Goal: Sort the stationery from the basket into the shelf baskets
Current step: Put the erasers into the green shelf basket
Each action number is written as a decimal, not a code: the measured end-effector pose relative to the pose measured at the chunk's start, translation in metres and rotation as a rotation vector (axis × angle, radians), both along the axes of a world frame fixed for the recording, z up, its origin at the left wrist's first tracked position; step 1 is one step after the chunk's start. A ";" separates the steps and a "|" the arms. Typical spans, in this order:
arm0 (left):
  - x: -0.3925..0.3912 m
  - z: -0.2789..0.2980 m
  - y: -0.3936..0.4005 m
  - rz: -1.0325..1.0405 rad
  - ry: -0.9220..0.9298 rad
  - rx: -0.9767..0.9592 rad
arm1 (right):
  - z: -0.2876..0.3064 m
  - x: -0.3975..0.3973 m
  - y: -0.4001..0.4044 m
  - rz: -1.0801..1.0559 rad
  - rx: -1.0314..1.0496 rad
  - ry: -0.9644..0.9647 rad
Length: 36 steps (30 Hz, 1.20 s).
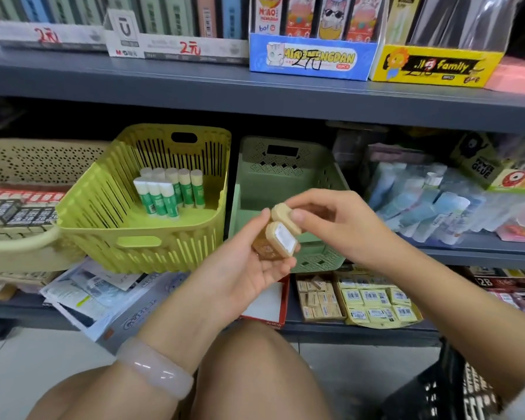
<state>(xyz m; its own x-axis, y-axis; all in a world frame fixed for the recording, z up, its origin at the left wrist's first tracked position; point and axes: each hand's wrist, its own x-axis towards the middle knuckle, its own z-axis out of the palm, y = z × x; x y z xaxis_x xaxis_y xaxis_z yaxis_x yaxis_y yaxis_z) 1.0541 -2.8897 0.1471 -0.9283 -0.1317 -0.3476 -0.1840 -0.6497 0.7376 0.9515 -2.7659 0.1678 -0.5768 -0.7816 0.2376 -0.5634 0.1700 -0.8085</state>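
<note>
My left hand (249,277) holds a small tan eraser-like block with a white label (281,242) between thumb and fingers. My right hand (331,222) pinches a second tan block (284,216) just above the first, touching it. Both hands hover in front of the pale green shelf basket (285,177), whose visible inside is bare. To its left stands a yellow-green slatted basket (103,207) with several green-and-white glue sticks (170,192) upright in it. A black basket (455,386) sits at the bottom right by my right forearm.
A beige perforated basket (28,159) with boxed goods is at far left. Packets of glue (437,201) fill the shelf at right. Below lie paper packs (97,292) and boxes of small erasers (373,301). The grey upper shelf (194,83) carries display boxes. My knees are below.
</note>
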 end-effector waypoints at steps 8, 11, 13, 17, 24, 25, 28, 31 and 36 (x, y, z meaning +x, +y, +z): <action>-0.005 0.002 -0.001 -0.033 0.016 -0.161 | -0.004 -0.022 -0.008 0.048 -0.026 -0.239; -0.001 -0.003 -0.003 -0.107 -0.090 -0.642 | -0.005 -0.046 -0.023 -0.215 -0.047 -0.346; 0.002 -0.008 -0.003 -0.117 -0.128 -0.930 | -0.007 -0.061 -0.039 -0.330 0.033 -0.407; 0.006 -0.012 0.000 -0.172 -0.100 -1.062 | -0.018 -0.077 -0.080 -0.408 0.212 -0.534; 0.013 0.002 -0.007 -0.153 -0.020 -0.447 | -0.039 -0.085 -0.128 -0.387 0.672 -0.352; 0.012 0.004 -0.010 -0.100 0.002 -0.361 | -0.039 -0.084 -0.131 -0.390 0.661 -0.341; 0.010 0.006 -0.019 0.022 0.011 -0.187 | -0.036 -0.075 -0.134 -0.443 0.634 -0.282; 0.009 0.003 -0.021 0.053 0.009 -0.095 | -0.035 -0.069 -0.127 -0.464 0.431 -0.498; 0.012 -0.002 -0.017 0.138 0.056 0.038 | -0.013 -0.065 -0.098 -0.412 0.255 -0.589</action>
